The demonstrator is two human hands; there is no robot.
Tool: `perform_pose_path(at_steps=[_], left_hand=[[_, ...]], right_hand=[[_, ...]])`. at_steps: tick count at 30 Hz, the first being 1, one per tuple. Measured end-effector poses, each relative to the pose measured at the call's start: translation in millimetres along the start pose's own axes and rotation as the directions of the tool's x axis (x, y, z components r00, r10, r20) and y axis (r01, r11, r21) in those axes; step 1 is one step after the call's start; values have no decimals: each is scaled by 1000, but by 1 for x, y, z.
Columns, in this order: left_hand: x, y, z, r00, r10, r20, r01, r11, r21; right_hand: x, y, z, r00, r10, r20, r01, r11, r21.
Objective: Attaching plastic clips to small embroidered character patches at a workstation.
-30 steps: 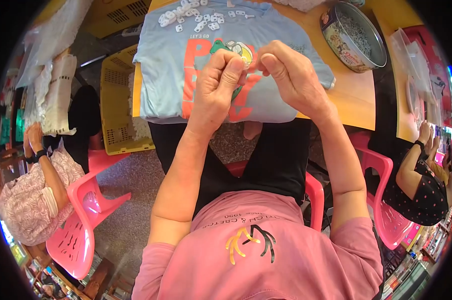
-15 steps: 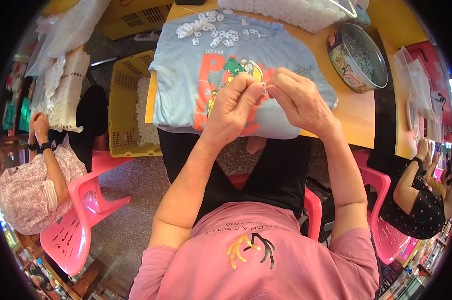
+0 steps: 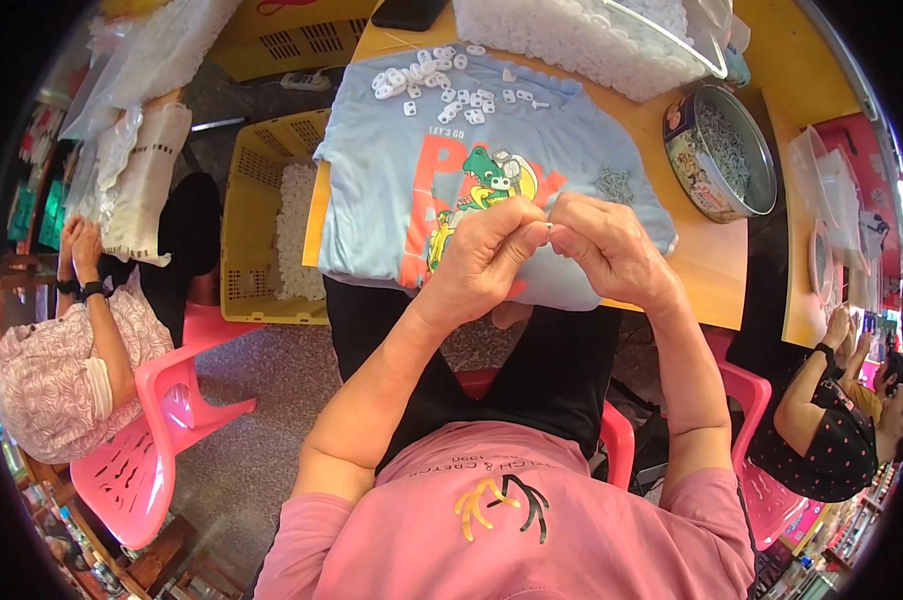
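My left hand and my right hand meet fingertip to fingertip above the near part of a light blue printed T-shirt spread on the table. The left thumb and forefinger pinch a small white plastic piece, of which only a sliver shows. Right thumb and fingers are pressed together against it, and anything they hold is hidden. On the far part of the shirt lie several loose white two-holed plastic pieces. A small heap of thin metal screws sits beyond my right hand.
A round tin of small metal parts stands at the right of the table. Behind is a clear tub of white pieces; a dark phone lies nearby. A yellow crate stands left. People sit on both sides on pink chairs.
My fingertips have closed in around the small piece, which shows less now. Both hands sit slightly lower and farther right in the picture; the table scene has also shifted with the view.
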State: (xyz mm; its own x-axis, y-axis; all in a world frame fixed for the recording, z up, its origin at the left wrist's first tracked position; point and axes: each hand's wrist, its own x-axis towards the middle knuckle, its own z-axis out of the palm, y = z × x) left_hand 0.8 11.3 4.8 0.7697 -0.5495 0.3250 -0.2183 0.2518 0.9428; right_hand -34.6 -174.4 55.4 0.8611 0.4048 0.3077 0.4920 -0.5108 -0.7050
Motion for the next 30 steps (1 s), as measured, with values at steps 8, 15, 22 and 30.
perform_pose_path(at_steps=[8,15,22,30], left_hand=[[1,-6,-2,996,-55,-77,42,986,-159],[0,-3,-2,986,-122,-116,87,958,-272],[1,-8,3,988,-94,-126,55,958,-282],[1,-7,-2,989,-136,-59,119,966,-230]], right_hand=[[23,0,-11,994,85,73,-92,992,88],[114,64,-11,979,177,-101,-188,976,-110],[161,109,16,952,69,-298,-200,877,-437],[158,111,17,961,79,-267,-216,817,-534]])
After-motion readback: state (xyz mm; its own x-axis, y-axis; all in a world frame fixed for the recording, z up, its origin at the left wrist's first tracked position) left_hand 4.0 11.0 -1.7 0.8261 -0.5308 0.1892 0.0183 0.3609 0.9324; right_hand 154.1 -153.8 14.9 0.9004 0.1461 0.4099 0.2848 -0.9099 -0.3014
